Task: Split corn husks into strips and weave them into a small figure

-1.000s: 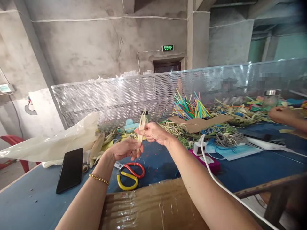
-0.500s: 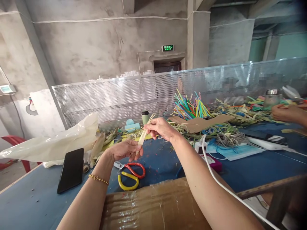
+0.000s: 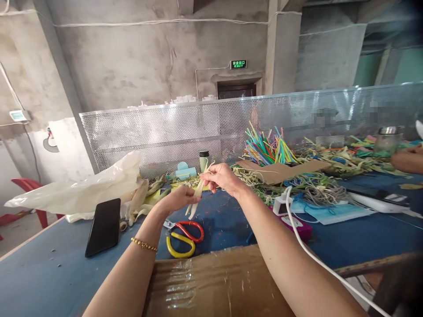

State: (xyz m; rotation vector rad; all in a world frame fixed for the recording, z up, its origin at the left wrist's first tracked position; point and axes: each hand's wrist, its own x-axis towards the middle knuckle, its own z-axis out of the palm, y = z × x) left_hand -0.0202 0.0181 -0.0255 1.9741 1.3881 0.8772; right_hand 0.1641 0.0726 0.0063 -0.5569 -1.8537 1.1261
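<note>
Above the blue table (image 3: 49,277) my two hands hold one pale, cream-coloured strip (image 3: 197,196). My left hand (image 3: 180,198), with a gold bracelet on the wrist, is closed on the strip's lower part. My right hand (image 3: 222,177) pinches its upper end, where thin fibres fan out. Directly beneath the hands lie scissors (image 3: 183,235) with one red and one yellow handle.
A black phone (image 3: 104,226) lies left of the scissors beside a crumpled pale plastic bag (image 3: 82,191). A taped cardboard box (image 3: 214,286) is at the near edge. Coloured strips (image 3: 267,149), cardboard and a white charger with cable (image 3: 282,204) lie right. Another person's hand (image 3: 408,158) is far right. A perforated metal screen (image 3: 148,136) backs the table.
My hands have drawn closer together, the left rising toward the right, and the strip now hangs more upright. The view has shifted slightly right.
</note>
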